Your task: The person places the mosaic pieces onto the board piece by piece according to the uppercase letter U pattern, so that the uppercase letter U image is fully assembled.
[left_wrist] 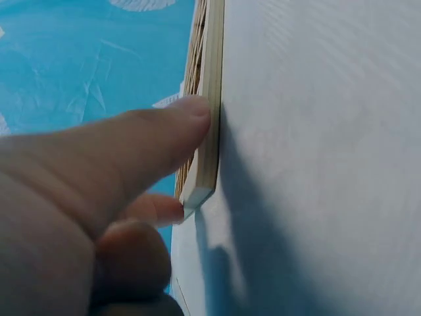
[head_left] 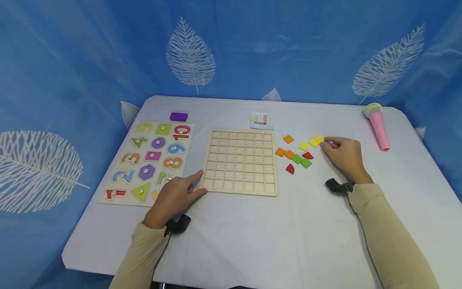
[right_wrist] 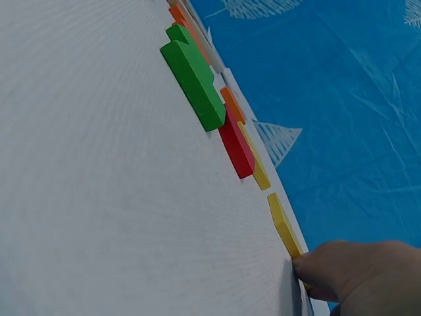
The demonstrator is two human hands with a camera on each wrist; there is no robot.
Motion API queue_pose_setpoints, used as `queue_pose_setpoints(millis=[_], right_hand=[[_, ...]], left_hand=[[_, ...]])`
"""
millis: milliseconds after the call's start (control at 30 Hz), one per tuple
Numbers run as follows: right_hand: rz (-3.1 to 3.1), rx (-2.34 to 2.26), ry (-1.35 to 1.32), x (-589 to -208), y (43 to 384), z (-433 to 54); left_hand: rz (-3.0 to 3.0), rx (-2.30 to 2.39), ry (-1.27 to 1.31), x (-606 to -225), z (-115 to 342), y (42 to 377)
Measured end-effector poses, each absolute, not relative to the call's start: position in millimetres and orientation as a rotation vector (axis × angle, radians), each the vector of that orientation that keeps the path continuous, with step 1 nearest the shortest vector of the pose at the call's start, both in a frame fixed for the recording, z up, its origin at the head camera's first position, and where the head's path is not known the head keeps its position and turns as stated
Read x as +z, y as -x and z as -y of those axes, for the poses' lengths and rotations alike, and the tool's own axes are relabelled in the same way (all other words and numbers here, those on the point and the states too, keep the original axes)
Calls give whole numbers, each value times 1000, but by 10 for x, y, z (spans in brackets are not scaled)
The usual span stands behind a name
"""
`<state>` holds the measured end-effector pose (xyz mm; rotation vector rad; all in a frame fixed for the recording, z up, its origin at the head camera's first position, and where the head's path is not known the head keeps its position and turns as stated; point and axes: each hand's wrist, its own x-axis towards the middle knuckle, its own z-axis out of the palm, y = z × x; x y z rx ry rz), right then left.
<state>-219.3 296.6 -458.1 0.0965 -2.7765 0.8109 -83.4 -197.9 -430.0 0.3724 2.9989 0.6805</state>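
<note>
A wooden grid board (head_left: 239, 157) lies in the middle of the white table. My left hand (head_left: 176, 196) is at its near left corner, the extended index finger touching the left side and the thumb (left_wrist: 187, 118) resting against the near edge. Farther right, my right hand (head_left: 344, 154) pinches a yellow square tile (head_left: 319, 139) between thumb and index finger. A second yellow tile (head_left: 314, 143) lies against it, and another yellow tile (head_left: 304, 146) sits just left. Nearby are orange tiles (head_left: 288, 139), green tiles (head_left: 306, 163) and red quarter-round tiles (head_left: 290, 169).
A small pattern card (head_left: 262, 120) lies behind the board. On the left is a number and shape puzzle (head_left: 119, 188), with a purple block (head_left: 178, 117) behind it. A pink toy microphone (head_left: 379, 130) lies at the far right. A blue curtain (head_left: 310, 48) hangs behind the table.
</note>
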Motion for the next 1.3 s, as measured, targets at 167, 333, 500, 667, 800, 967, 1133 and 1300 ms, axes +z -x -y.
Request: queue_pose_setpoints(millis=[167,333,500,667,800,967,1133,1300], right_hand=[[2741,811,-112,-4608,2189,-2959],[2737,819,-102,-4619,2174,-2956],[2737,816,-122,-4635,2181,-2965],[2720,832,-92,-4629,2166,-2981],[2700,868,-29,-4621,2133,-2990],[2705,903,15,-4627,2099,-2980],[2693,899,-37,-4575,2134,-2928],[2699,885,-58,-4466,2170,-2855]], left_hand=[[-2980,701,-341,-4312,1989,832],[-2961,721,-342,-4326,1998,828],[-2966,710,-347,-4332,2001,816],[-2967,708,-332,-4325,1995,811],[-2956,722,-319,-4333,1987,817],[-2937,764,-308,-4372,1996,813],[-2953,783,-317,-4371,2014,812],[-2949,780,-297,-4357,2001,834]])
